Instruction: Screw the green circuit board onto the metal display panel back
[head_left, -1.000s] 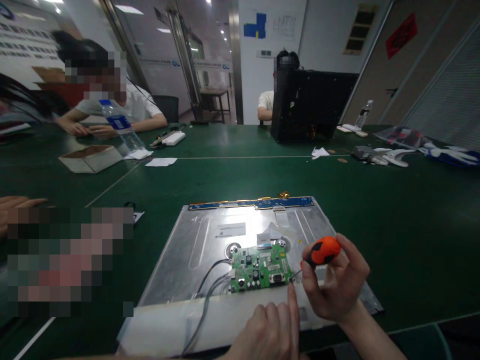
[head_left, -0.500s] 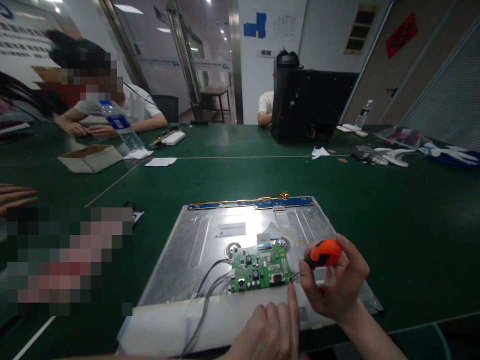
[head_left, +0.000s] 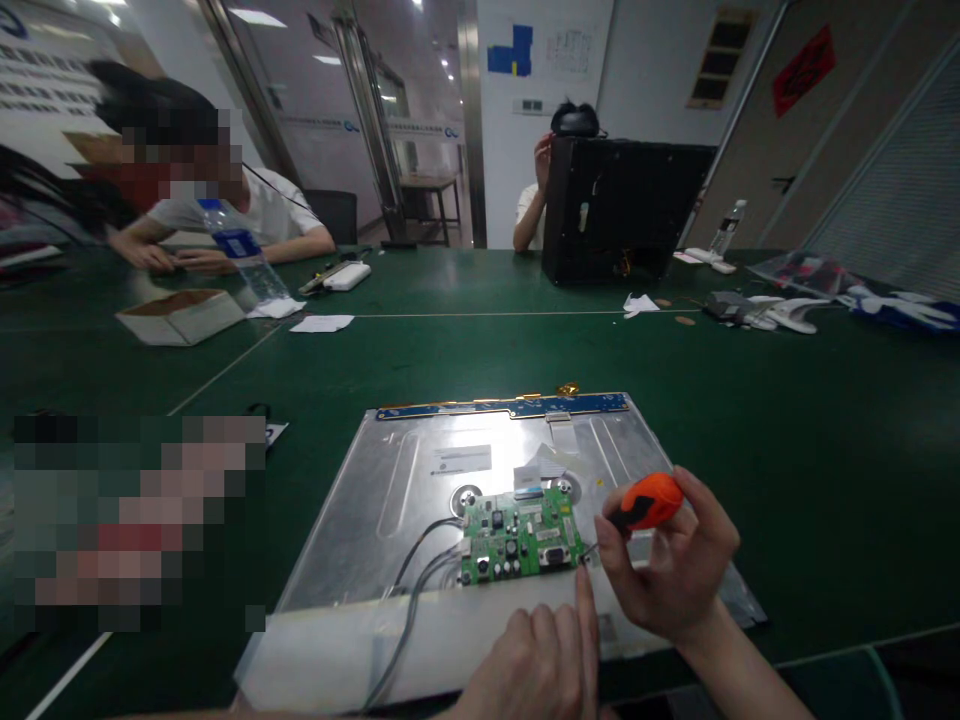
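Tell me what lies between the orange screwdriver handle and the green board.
In the head view, the screwdriver's thin shaft slants from the handle to the near right corner of the green board, with the thumb of the right grip beside it.

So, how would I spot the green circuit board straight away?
On the green table lies a silvery metal panel. The green circuit board sits on it, by the tip of the screwdriver in the right hand. Unlike the narrow blue strip along the panel's far edge, it is a compact rectangle with cables at its left.
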